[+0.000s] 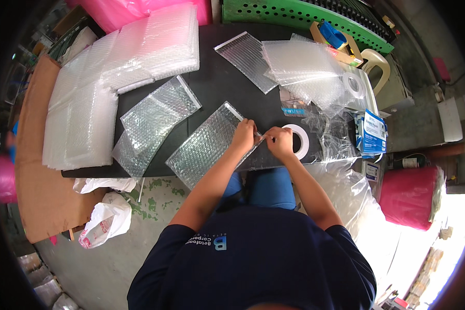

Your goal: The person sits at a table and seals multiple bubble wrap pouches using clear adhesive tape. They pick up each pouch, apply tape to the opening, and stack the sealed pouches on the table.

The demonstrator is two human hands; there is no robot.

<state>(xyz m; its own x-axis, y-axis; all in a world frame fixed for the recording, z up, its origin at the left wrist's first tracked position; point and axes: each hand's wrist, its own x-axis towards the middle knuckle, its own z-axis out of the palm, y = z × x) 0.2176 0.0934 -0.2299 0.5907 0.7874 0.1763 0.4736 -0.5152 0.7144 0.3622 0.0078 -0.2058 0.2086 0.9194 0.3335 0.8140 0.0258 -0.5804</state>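
Note:
A clear bubble-wrap bag (pixel 204 147) lies slanted on the black table in front of me, a white strip along its top right edge. My left hand (pixel 245 137) is closed in a pinch at that edge. Close beside it, my right hand (pixel 280 142) is also pinched, its fingertips nearly meeting the left ones over a small pale end of tape. A roll of white tape (pixel 302 144) lies just right of my right hand, which covers part of it. Fingers hide much of what is between them.
Bubble-wrap bags (pixel 157 116) overlap at left, before tall stacks of bubble-wrap sheets (pixel 82 113). More bags (pixel 299 64) lie at the far right, near another tape roll (pixel 353 85) and a blue tape dispenser (pixel 333 35). Crumpled clear plastic (pixel 336 137) covers the right edge.

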